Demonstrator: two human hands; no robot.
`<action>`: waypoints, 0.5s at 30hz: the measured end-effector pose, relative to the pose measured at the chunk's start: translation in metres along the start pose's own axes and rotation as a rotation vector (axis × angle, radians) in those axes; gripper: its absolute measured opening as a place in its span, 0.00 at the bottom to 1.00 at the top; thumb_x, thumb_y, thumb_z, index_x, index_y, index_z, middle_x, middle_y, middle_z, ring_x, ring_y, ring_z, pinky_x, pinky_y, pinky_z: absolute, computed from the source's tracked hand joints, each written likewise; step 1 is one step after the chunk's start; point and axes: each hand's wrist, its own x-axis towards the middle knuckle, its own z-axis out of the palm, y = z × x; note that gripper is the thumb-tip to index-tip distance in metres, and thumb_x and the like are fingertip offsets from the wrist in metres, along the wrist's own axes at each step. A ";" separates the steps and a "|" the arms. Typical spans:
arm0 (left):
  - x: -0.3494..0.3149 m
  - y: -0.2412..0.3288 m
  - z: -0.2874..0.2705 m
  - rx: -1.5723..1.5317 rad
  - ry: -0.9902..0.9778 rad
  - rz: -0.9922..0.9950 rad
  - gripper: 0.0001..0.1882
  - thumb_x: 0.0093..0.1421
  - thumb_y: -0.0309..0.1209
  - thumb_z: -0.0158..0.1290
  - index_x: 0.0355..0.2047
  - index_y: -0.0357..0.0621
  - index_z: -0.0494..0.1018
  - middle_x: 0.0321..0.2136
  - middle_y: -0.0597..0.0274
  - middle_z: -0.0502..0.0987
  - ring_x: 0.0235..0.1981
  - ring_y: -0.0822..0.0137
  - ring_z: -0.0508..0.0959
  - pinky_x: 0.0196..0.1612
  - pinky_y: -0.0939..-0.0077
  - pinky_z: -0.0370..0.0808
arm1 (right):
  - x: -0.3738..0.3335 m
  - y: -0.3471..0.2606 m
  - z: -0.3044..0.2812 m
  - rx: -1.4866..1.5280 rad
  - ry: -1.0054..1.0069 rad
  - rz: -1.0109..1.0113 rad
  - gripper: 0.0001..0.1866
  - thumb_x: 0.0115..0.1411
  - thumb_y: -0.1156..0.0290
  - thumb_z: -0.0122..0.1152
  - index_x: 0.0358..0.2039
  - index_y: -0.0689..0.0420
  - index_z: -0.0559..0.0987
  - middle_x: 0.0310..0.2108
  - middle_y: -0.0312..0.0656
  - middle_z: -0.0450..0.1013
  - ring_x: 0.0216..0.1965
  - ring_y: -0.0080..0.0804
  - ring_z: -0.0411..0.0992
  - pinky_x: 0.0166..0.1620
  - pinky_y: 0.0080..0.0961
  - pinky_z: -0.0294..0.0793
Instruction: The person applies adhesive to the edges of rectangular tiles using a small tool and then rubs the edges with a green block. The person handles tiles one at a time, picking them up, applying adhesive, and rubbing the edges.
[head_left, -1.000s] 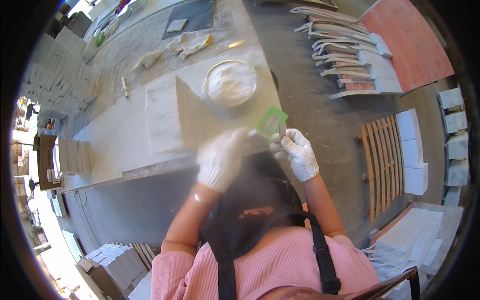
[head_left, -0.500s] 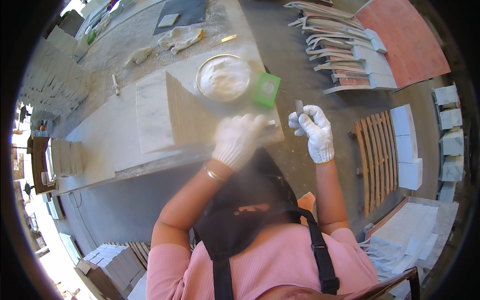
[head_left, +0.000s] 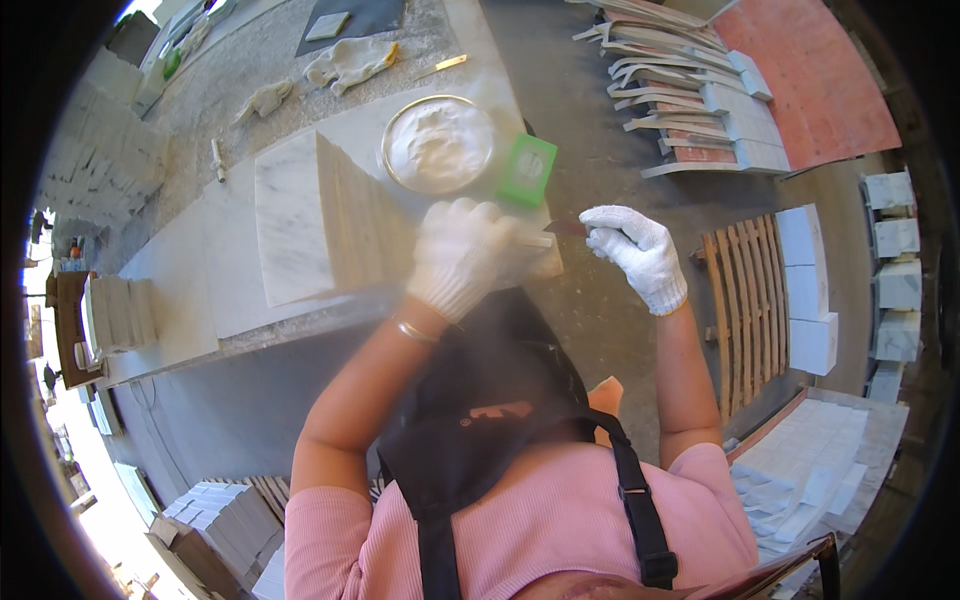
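Observation:
My left hand (head_left: 462, 255), in a white knit glove, is curled at the table's front right corner and blurred by motion. Beside its fingers the end of a pale piece (head_left: 540, 241) shows; the rest is hidden. Off the table edge, my gloved right hand (head_left: 640, 255) has its thumb and fingers pinched together. A thin dark blade (head_left: 570, 227), smeared by motion, juts from its fingertips toward the left hand. Just beyond my left hand stand a round pan of white powder (head_left: 440, 145) and a green block (head_left: 527, 170). A stack of marble tiles (head_left: 295, 220) is to its left.
The stone table (head_left: 200, 320) holds cloth gloves (head_left: 350, 65), a yellow-handled knife (head_left: 440, 66) and a white marker-like stick (head_left: 217, 160). On the right are a wooden pallet (head_left: 745, 310), white boxes (head_left: 810, 290) and a red board (head_left: 810, 80) with strapped packs.
My right hand has shifted slightly right and turned, its blade now pointing left instead of up. The left hand has moved a little left. The whole view has shifted slightly.

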 end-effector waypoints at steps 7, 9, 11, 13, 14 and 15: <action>-0.020 -0.022 0.003 -0.100 0.073 -0.054 0.04 0.54 0.30 0.59 0.30 0.54 0.81 0.31 0.64 0.82 0.38 0.57 0.82 0.46 0.58 0.75 | 0.043 -0.008 0.011 -0.205 -0.281 -0.178 0.14 0.62 0.81 0.65 0.48 0.57 0.87 0.44 0.42 0.85 0.46 0.34 0.82 0.51 0.29 0.80; -0.020 -0.022 0.003 -0.116 0.067 -0.050 0.03 0.54 0.31 0.58 0.29 0.53 0.81 0.30 0.64 0.82 0.37 0.56 0.82 0.45 0.58 0.75 | 0.053 -0.009 0.019 -0.206 -0.379 -0.208 0.16 0.61 0.82 0.65 0.48 0.56 0.87 0.44 0.44 0.85 0.46 0.37 0.82 0.52 0.31 0.80; -0.019 -0.023 0.003 -0.095 0.059 -0.045 0.02 0.55 0.31 0.58 0.29 0.53 0.80 0.30 0.63 0.81 0.36 0.56 0.81 0.45 0.58 0.75 | 0.056 -0.010 0.023 -0.248 -0.399 -0.239 0.16 0.59 0.81 0.65 0.48 0.55 0.87 0.44 0.44 0.84 0.45 0.39 0.82 0.52 0.32 0.80; -0.018 -0.024 0.004 -0.078 0.025 -0.059 0.02 0.55 0.31 0.57 0.29 0.53 0.80 0.29 0.63 0.81 0.36 0.55 0.81 0.44 0.57 0.75 | 0.057 -0.009 0.021 -0.295 -0.395 -0.297 0.15 0.60 0.80 0.66 0.47 0.55 0.88 0.44 0.44 0.84 0.45 0.40 0.82 0.51 0.32 0.80; -0.018 -0.025 0.004 -0.068 0.015 -0.063 0.02 0.56 0.31 0.57 0.29 0.53 0.79 0.29 0.63 0.80 0.36 0.55 0.81 0.43 0.57 0.75 | 0.056 -0.009 0.018 -0.376 -0.398 -0.299 0.14 0.60 0.79 0.67 0.47 0.55 0.88 0.44 0.44 0.84 0.45 0.40 0.82 0.51 0.32 0.80; -0.018 -0.025 0.005 -0.067 0.009 -0.064 0.03 0.56 0.31 0.56 0.29 0.53 0.79 0.29 0.62 0.80 0.36 0.55 0.81 0.43 0.57 0.75 | 0.054 -0.009 0.015 -0.445 -0.400 -0.308 0.14 0.60 0.79 0.67 0.46 0.55 0.88 0.44 0.44 0.84 0.45 0.41 0.82 0.50 0.32 0.81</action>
